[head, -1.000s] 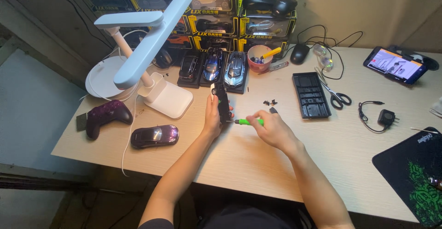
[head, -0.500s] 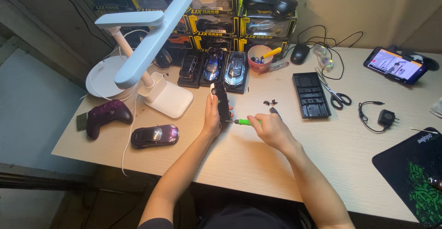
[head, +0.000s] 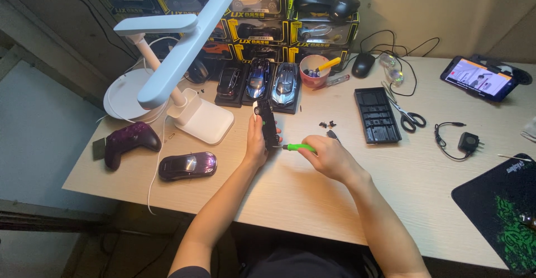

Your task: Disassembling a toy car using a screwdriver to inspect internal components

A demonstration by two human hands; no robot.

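Head view: left hand (head: 257, 144) closed around a black toy car (head: 268, 122), held on edge just above the counter (head: 290, 200), near its middle. Right hand (head: 330, 158) wrapped on a green screwdriver (head: 296, 147), tip meeting the car's lower end. Small dark screws (head: 328, 124) lying loose just beyond the right hand. Black tray (head: 377, 115) and scissors (head: 407, 116) further right. White desk lamp (head: 184, 71) to the left, purple toy car (head: 187, 165) and dark game controller (head: 131, 140) near the front-left edge. Three model cars (head: 259, 79) on stands behind
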